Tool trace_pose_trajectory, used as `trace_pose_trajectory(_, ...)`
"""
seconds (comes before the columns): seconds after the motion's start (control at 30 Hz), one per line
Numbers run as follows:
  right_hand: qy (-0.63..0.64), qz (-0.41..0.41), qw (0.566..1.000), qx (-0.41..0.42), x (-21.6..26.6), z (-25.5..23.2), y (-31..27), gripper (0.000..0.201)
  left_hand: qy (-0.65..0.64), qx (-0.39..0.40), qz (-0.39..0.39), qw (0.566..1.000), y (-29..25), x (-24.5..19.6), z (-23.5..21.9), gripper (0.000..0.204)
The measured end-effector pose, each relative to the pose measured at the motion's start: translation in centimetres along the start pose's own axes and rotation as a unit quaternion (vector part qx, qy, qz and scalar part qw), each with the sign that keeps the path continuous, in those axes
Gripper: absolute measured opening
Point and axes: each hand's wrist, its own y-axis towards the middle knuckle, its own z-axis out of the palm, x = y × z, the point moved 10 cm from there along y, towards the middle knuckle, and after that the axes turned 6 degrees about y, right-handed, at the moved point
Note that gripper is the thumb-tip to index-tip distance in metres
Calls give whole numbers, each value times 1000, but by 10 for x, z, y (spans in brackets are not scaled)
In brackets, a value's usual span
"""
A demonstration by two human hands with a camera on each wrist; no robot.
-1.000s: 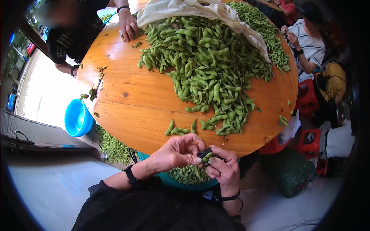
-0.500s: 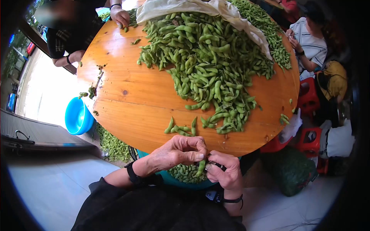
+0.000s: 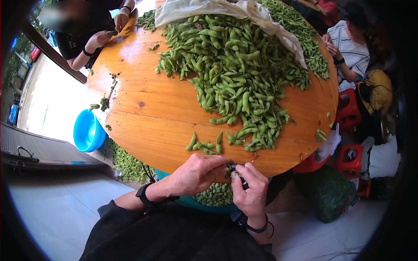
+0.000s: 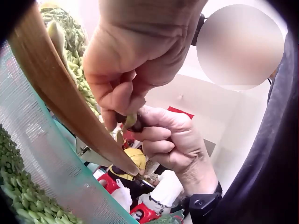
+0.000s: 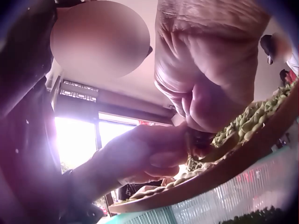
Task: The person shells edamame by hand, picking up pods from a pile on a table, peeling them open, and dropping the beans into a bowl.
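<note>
Just over the near table edge my two hands meet at the fingertips. My left hand (image 3: 198, 175) pinches a green soybean pod (image 4: 131, 122), mostly covered by fingers in the head view. From the other side, my right hand (image 3: 252, 189) pinches the pod's end between thumb and index finger. A small black piece (image 3: 245, 184) sits at the right fingers; its kind cannot be told. Below the hands, a teal mesh basket (image 4: 60, 161) holds shelled green beans (image 3: 216, 194). Several loose pods (image 3: 204, 148) lie on the wooden table (image 3: 148, 126) in front of the left hand.
A large heap of pods (image 3: 235, 65) covers the table's middle, with a white cloth (image 3: 204, 9) behind it. At the left stands a blue basin (image 3: 89, 132), with more pods (image 3: 128, 163) on the floor. Red stools (image 3: 348, 108) and seated people are at the right.
The pod hung below the left fingertips half a second ago; now the fingers cover it. My right hand has turned more upright. Across the table, another person's hands have drawn back towards the left edge.
</note>
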Motion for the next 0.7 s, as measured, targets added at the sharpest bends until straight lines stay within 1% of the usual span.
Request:
trace_pose_trajectory(0.03,0,-1,1000,0,0,2,0,17,0,-1,0,1000,0,-2,-2,21)
trace_pose_trajectory(0.07,-20,-16,999,-23,4,0,0,18,-63,48,-104,991,-2,13,5,24)
trace_pose_trajectory(0.1,-39,-31,998,-45,8,-1,0,19,-126,96,-206,966,-9,27,16,27)
trace_pose_trajectory(0.13,-39,-32,998,-45,9,5,-1,19,-126,95,-205,966,-9,27,17,27)
trace_pose_trajectory(0.17,-84,-49,993,-73,14,7,-3,20,-234,74,-233,941,-11,31,22,30)
trace_pose_trajectory(0.2,-129,-65,984,-100,18,9,-5,21,-339,53,-258,903,-12,34,28,33)
trace_pose_trajectory(0.23,-146,-90,978,-116,21,12,-7,21,-383,35,-277,881,-12,33,31,36)
trace_pose_trajectory(0.27,-146,-91,978,-115,21,15,-7,21,-383,34,-276,881,-11,29,36,36)
trace_pose_trajectory(0.33,-189,-100,967,-141,25,19,-11,22,-458,-62,-310,831,-18,35,33,33)
trace_pose_trajectory(0.37,-203,-109,962,-144,24,25,-14,24,-427,-58,-274,860,-19,38,32,33)
trace_pose_trajectory(0.4,-202,-110,962,-144,25,27,-14,24,-427,-59,-273,860,-21,40,35,33)
trace_pose_trajectory(0.47,-203,-125,959,-154,28,27,-14,24,-378,-111,-220,893,-17,35,25,33)
trace_pose_trajectory(0.5,-214,-141,952,-166,31,26,-14,24,-378,-111,-220,893,-16,33,25,33)
trace_pose_trajectory(0.6,-206,-138,952,-178,26,23,-15,23,-361,-111,-237,895,-13,32,26,35)
trace_pose_trajectory(0.63,-206,-138,952,-177,25,23,-15,23,-460,-111,-282,835,-18,41,38,27)
trace_pose_trajectory(0.67,-215,-150,947,-184,27,22,-16,22,-551,-110,-323,762,-23,47,51,20)
trace_pose_trajectory(0.7,-223,-161,942,-191,29,21,-17,21,-551,-110,-323,761,-25,50,52,20)
